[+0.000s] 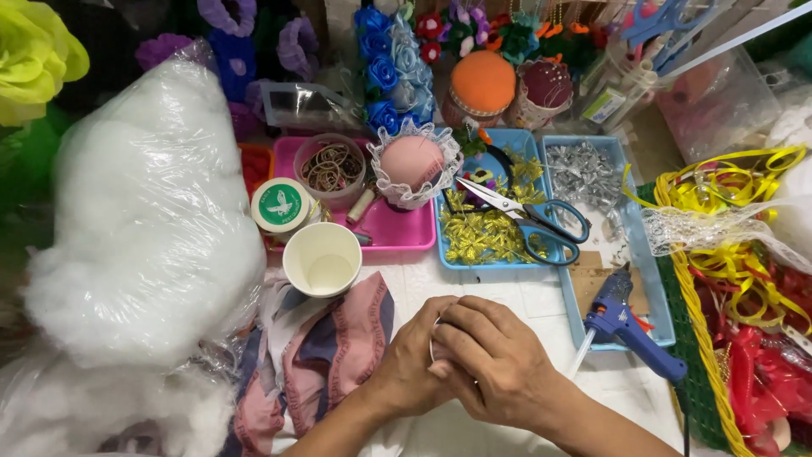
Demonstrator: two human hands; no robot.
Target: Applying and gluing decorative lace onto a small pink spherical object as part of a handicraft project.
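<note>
My left hand (pixel 412 360) and my right hand (pixel 491 360) are cupped together low in the middle of the view, closed around a small pale round object (pixel 434 345) that is almost wholly hidden between them. My right hand lies over the top of it, my left hand holds it from the side. A folded pink and grey cloth (pixel 326 355) lies just left of my hands. An empty white paper cup (pixel 322 259) stands above the cloth. A blue glue gun (pixel 630 326) lies to the right of my hands.
A big clear bag of white stuffing (pixel 148 211) fills the left. A pink tray (pixel 397 228) holds a lace-trimmed pink pincushion (pixel 413 165), a tub of rubber bands and a round tin. Blue-handled scissors (pixel 533 220) lie on a blue tray. Ribbons (pixel 727 245) pile at right.
</note>
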